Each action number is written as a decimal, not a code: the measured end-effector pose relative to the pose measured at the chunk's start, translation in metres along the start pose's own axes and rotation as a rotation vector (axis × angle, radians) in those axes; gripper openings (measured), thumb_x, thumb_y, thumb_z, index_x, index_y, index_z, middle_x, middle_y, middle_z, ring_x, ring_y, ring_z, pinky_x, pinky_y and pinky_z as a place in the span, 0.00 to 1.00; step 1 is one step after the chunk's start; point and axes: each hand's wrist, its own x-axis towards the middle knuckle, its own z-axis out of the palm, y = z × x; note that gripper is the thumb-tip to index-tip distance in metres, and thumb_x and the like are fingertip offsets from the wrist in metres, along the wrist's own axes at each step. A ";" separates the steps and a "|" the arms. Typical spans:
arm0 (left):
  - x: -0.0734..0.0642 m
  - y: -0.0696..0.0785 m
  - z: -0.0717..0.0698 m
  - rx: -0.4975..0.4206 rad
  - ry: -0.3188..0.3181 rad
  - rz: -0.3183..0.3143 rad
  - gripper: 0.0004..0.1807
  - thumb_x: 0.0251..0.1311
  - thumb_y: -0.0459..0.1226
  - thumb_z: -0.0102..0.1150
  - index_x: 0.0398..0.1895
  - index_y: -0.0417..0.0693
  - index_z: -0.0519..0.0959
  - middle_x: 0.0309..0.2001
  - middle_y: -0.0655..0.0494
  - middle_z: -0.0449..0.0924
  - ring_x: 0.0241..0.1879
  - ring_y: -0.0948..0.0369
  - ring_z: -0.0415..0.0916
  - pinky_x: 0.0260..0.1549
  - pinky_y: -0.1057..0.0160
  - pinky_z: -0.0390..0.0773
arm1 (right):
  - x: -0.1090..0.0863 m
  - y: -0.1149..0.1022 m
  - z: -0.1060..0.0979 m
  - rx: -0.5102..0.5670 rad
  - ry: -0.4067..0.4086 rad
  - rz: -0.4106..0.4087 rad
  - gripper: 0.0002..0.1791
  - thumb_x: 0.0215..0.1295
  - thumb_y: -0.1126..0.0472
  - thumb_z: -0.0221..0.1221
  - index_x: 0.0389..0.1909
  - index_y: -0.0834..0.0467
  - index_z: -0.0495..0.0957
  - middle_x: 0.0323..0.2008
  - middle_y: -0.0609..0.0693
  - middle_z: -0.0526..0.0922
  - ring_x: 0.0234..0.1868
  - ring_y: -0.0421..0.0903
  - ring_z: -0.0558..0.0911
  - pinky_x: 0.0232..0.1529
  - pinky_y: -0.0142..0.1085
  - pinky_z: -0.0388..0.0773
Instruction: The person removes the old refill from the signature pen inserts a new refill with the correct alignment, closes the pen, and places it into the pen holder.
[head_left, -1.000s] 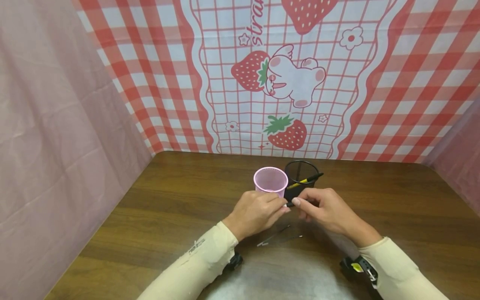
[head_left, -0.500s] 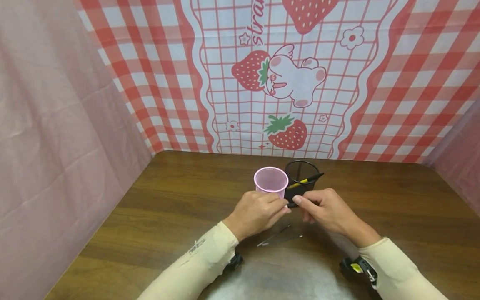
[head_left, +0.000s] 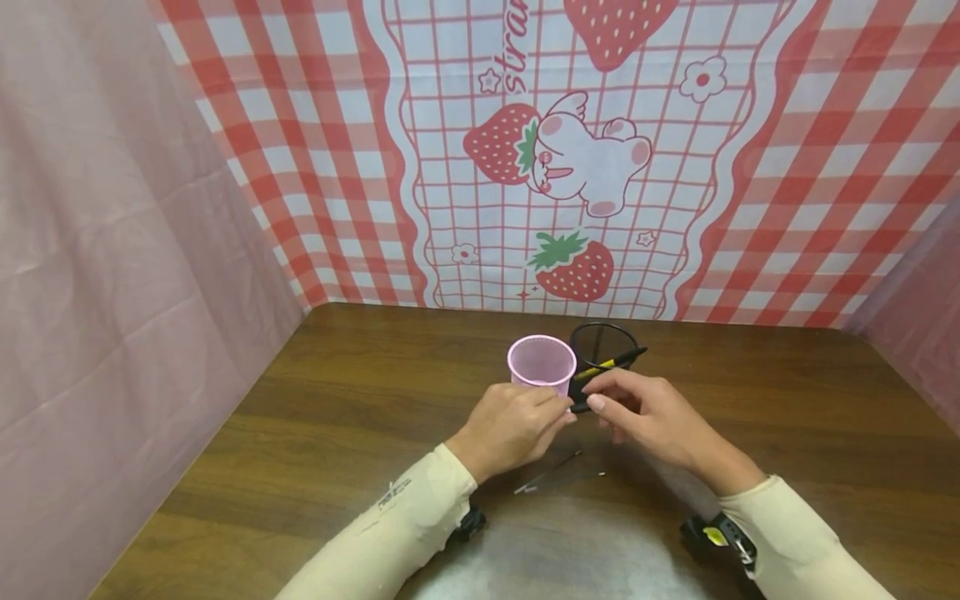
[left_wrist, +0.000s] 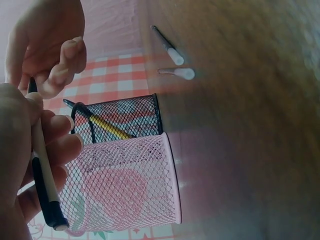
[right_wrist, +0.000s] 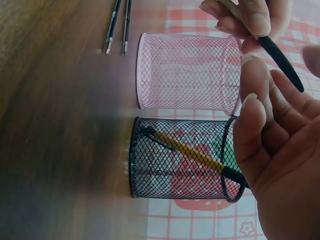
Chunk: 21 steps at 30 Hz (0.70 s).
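In the head view my left hand (head_left: 513, 425) is in front of the pink mesh pen cup (head_left: 542, 362). It pinches a white-barrelled pen (left_wrist: 48, 172) with black ends, held aslant in the left wrist view. My right hand (head_left: 648, 417) hovers at the pen's black tapered end, thumb and fingers apart and loosely bent, gripping nothing. Behind that hand stands the black mesh pen cup (right_wrist: 133, 160), with a yellow and black pen (right_wrist: 197, 156) leaning in it. Two thin pen refills, one (right_wrist: 113, 27) beside the other (right_wrist: 127, 27), lie on the table nearer my body.
The brown wooden table (head_left: 337, 417) reaches back to a red and white checked strawberry cloth (head_left: 480, 208). A pink curtain (head_left: 135, 250) hangs on the left and another (head_left: 918, 275) on the right. Both cups stand upright, side by side.
My right thumb and forefinger, together at the pen's black end before, have come apart from it. The left hand keeps its hold in nearly the same place. Cups and refills have not moved.
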 end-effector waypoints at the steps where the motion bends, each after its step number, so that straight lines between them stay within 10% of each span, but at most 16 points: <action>1: 0.000 0.000 0.000 0.002 -0.004 -0.004 0.07 0.67 0.44 0.62 0.37 0.51 0.83 0.31 0.64 0.82 0.29 0.66 0.81 0.28 0.67 0.79 | 0.000 -0.001 0.000 0.002 0.000 -0.009 0.09 0.70 0.62 0.61 0.48 0.57 0.80 0.29 0.50 0.84 0.22 0.42 0.81 0.24 0.37 0.79; 12: -0.001 0.001 0.000 -0.027 -0.020 -0.019 0.07 0.67 0.43 0.62 0.38 0.50 0.83 0.32 0.62 0.83 0.30 0.64 0.82 0.29 0.65 0.80 | 0.003 -0.001 0.002 -0.143 0.094 -0.251 0.16 0.54 0.70 0.71 0.42 0.51 0.83 0.31 0.41 0.81 0.25 0.36 0.74 0.24 0.29 0.71; 21: -0.001 0.000 0.001 -0.038 -0.016 -0.024 0.08 0.67 0.45 0.61 0.37 0.51 0.83 0.32 0.63 0.83 0.31 0.65 0.82 0.29 0.66 0.80 | 0.002 -0.002 0.000 -0.153 0.110 -0.246 0.15 0.55 0.71 0.72 0.40 0.51 0.85 0.31 0.41 0.85 0.25 0.35 0.76 0.25 0.26 0.73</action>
